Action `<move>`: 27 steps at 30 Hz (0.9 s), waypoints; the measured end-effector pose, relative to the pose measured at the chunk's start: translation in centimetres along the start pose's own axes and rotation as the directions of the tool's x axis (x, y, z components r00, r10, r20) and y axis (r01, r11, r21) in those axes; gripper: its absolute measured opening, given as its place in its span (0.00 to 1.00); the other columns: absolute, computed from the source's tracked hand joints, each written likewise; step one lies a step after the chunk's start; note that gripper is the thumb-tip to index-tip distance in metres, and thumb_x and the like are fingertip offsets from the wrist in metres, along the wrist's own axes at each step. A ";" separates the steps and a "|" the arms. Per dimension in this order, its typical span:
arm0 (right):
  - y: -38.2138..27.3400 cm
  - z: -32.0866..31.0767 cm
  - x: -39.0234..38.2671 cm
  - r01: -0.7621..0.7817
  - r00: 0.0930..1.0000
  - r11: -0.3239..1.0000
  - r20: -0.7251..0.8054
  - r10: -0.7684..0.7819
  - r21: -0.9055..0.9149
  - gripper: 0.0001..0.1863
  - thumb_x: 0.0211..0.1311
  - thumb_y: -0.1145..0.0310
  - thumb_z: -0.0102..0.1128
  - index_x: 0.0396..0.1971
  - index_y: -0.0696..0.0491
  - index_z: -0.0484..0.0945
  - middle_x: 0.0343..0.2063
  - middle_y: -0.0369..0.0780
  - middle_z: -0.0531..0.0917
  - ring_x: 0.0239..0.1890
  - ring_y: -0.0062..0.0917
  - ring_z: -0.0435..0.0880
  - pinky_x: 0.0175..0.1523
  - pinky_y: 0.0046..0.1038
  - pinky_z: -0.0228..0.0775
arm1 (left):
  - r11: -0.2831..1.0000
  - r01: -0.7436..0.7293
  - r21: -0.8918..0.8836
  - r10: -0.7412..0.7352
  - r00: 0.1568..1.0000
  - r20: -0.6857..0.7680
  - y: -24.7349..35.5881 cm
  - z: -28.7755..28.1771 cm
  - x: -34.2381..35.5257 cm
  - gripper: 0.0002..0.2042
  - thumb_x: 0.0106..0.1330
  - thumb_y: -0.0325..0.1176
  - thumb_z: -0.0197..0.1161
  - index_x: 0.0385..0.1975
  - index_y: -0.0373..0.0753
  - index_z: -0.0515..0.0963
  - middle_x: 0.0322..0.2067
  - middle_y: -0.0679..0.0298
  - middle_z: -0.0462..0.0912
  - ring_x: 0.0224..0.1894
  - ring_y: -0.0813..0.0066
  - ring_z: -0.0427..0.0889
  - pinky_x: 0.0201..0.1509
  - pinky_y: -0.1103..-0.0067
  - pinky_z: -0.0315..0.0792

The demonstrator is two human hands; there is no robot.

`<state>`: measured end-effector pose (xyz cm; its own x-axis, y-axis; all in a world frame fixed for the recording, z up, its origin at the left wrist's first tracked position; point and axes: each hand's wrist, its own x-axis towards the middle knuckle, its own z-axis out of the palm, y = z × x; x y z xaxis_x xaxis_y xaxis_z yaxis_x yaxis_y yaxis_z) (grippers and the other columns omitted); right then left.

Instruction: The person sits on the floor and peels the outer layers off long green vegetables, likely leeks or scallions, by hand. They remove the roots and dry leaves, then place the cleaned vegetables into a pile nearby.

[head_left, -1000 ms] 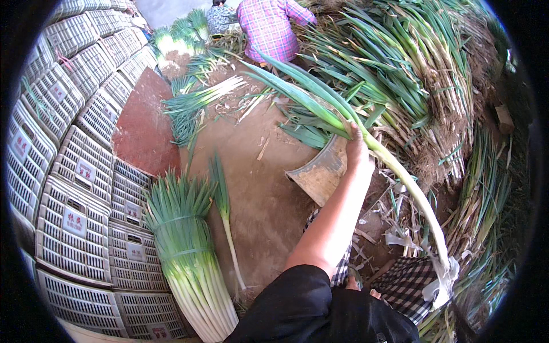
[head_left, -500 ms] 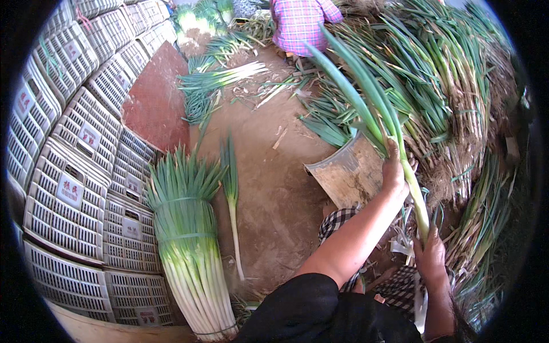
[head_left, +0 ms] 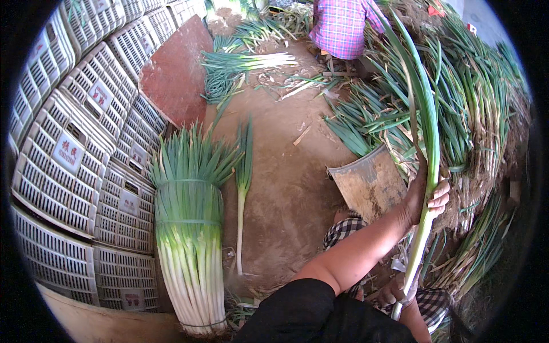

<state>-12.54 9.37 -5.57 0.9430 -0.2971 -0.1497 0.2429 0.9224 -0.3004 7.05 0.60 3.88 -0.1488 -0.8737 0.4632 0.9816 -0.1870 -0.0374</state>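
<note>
Green & white, one long green onion [head_left: 422,234] runs steeply up the R part of the view, leaves reaching nr the top edge, pale end low by the person's lap; both hands are on it but apart from each other, w/ a stretch of stalk btwn them. L hand [head_left: 417,194] is clamped round the mid-stalk, fingers curled over its R side, bare forearm coming up from a black sleeve [head_left: 291,308]; R hand [head_left: 394,292] is lower down, fingers bent round the white end, tip poking out just below, nr the checked trousers [head_left: 346,228]. Just L of the upper grip, a curved, dirt-stained panel [head_left: 369,177] leans at a slant. Behind & to the R, a big heap of untrimmed onions [head_left: 474,103] fills that side, roots & dry leaves showing. Further L on the brown floor [head_left: 280,194] lies a thick bundle [head_left: 190,228], tied w/ bands in the leafy part & another nr the white ends; a single loose onion [head_left: 240,228] lies just beside it, leaves pointing the same way. Stacked grey slatted crates [head_left: 57,154] line the far L, w/ a reddish board [head_left: 176,71] next to them. Up top, a co-worker in a plaid shirt [head_left: 340,28] sits facing away, nr the heap
</note>
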 end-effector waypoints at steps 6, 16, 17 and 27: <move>0.4 -0.5 0.3 -0.004 0.999 0.996 -0.037 0.000 -0.093 0.21 0.51 0.45 0.45 0.26 0.51 0.68 0.11 0.37 0.71 0.03 0.24 0.60 0.10 0.26 0.56 | 0.983 0.000 0.184 0.003 1.000 -0.011 -1.0 -1.2 0.7 0.32 0.49 0.67 0.34 0.30 0.41 0.69 0.09 0.68 0.64 0.05 0.82 0.62 0.04 0.85 0.58; -3.7 0.1 -0.8 0.296 0.572 0.788 -0.561 -0.599 -0.540 0.24 0.60 0.52 0.31 0.46 0.56 0.62 0.33 0.42 0.71 0.35 0.25 0.71 0.42 0.23 0.64 | 0.222 0.371 0.902 0.256 0.870 -0.421 -6.2 1.1 -3.2 0.32 0.56 0.60 0.32 0.50 0.37 0.53 0.28 0.61 0.72 0.26 0.75 0.74 0.32 0.79 0.73; -4.9 0.9 0.5 0.420 0.473 0.762 -0.598 -0.647 -0.493 0.24 0.60 0.52 0.31 0.46 0.56 0.62 0.37 0.43 0.71 0.38 0.26 0.72 0.42 0.25 0.65 | 0.382 0.405 0.831 0.189 0.846 -0.499 -7.3 0.2 -3.7 0.28 0.58 0.55 0.37 0.47 0.35 0.57 0.26 0.62 0.71 0.25 0.76 0.73 0.29 0.79 0.72; -0.3 4.8 0.2 -0.156 0.776 0.517 -0.428 -0.463 -0.842 0.24 0.59 0.51 0.37 0.44 0.55 0.68 0.41 0.36 0.72 0.43 0.20 0.67 0.49 0.25 0.57 | 0.618 0.285 0.733 0.544 0.518 -0.660 1.2 -1.2 -0.5 0.07 0.60 0.35 0.42 0.21 0.43 0.62 0.13 0.73 0.60 0.10 0.87 0.57 0.09 0.88 0.53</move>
<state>-11.39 10.19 -0.99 0.5219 -0.7634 -0.3805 -0.2133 0.3151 -0.9248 8.14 0.33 2.55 0.3779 -0.8508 -0.3651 0.6516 -0.0357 0.7578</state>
